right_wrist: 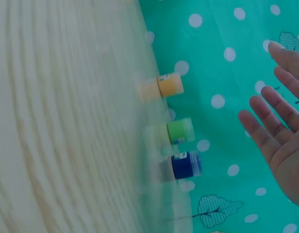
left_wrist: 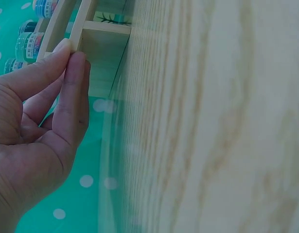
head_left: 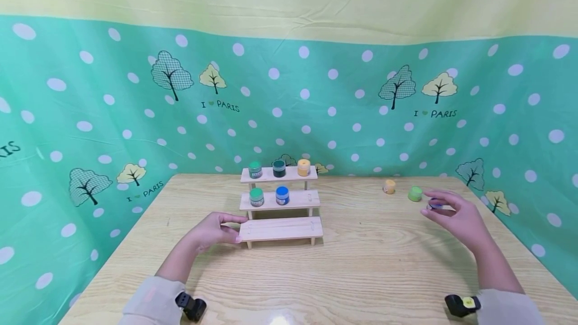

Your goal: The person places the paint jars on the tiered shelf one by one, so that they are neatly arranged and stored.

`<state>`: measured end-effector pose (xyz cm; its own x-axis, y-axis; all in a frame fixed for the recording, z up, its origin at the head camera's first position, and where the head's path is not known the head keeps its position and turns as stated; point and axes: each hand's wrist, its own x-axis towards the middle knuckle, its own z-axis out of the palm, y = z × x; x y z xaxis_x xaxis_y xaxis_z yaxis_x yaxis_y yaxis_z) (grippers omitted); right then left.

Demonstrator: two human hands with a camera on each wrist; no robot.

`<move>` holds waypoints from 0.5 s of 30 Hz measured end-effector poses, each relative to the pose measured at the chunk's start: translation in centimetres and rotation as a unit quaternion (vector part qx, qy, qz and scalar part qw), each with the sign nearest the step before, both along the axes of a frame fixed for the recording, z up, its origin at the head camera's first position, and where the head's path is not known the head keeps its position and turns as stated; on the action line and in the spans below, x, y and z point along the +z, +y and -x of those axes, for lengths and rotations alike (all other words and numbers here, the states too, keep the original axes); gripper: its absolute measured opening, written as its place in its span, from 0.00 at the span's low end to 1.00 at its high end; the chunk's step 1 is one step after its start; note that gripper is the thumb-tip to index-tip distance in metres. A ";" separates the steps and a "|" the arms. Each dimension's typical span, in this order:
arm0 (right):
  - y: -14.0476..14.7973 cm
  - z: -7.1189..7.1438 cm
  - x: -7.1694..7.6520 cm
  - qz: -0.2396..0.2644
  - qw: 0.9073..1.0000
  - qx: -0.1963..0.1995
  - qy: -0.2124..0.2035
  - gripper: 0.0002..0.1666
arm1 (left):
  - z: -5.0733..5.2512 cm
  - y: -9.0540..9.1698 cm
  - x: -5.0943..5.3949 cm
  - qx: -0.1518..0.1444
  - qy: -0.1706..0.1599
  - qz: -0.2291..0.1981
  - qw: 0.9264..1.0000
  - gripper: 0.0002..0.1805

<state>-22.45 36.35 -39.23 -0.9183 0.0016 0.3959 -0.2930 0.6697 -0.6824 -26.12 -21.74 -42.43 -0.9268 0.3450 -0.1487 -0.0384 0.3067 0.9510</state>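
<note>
At the left end of the three-step wooden stand (head_left: 281, 230), my left hand (head_left: 214, 228) pinches the corner of the lowest step between thumb and fingers. The left wrist view shows that hand (left_wrist: 37, 111) with its fingertips on the wood. A dark blue jar (right_wrist: 184, 165) stands on the table at the right. My right hand (head_left: 462, 219) is over it in the head view, partly covering it. In the right wrist view the fingers are spread and apart from the jars. Beside the blue jar stand a light green jar (head_left: 415, 194) and an orange jar (head_left: 389, 187).
On the top step are a green jar (head_left: 255, 170), a dark green jar (head_left: 279, 168) and an orange-yellow jar (head_left: 303, 167). The middle step holds another green jar (head_left: 256, 197) and a blue jar (head_left: 282, 195). A dotted curtain (head_left: 316, 99) hangs behind the wooden table (head_left: 352, 275).
</note>
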 end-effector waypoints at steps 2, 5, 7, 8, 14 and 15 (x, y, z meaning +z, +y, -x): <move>0.4 0.1 -0.2 -0.005 1.000 -0.005 -0.003 0.31 | 0.0 0.0 0.0 -0.001 0.000 -0.001 1.000 0.31; 1.1 0.3 -0.4 -0.013 1.000 -0.014 -0.013 0.32 | 0.0 0.0 0.0 -0.001 0.000 -0.001 1.000 0.31; 1.6 0.4 -0.6 -0.011 0.999 -0.019 -0.024 0.33 | -0.1 0.0 0.0 -0.002 0.000 0.001 1.000 0.31; 1.8 0.5 -0.7 -0.010 0.999 -0.020 -0.029 0.34 | -0.1 0.0 0.0 -0.002 0.000 0.002 1.000 0.31; 2.9 1.0 -1.3 -0.006 0.998 -0.035 -0.059 0.34 | -0.1 0.0 0.1 -0.003 -0.003 0.004 1.000 0.32; 3.0 1.1 -1.3 -0.007 0.997 -0.038 -0.065 0.35 | -0.1 0.0 0.1 -0.003 -0.004 0.005 1.000 0.32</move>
<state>-23.50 39.38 -40.52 -0.9592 0.0688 0.2742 -0.1507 0.6964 -0.7017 -26.05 -21.70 -42.32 -0.9237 0.3487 -0.1586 -0.0436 0.3158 0.9478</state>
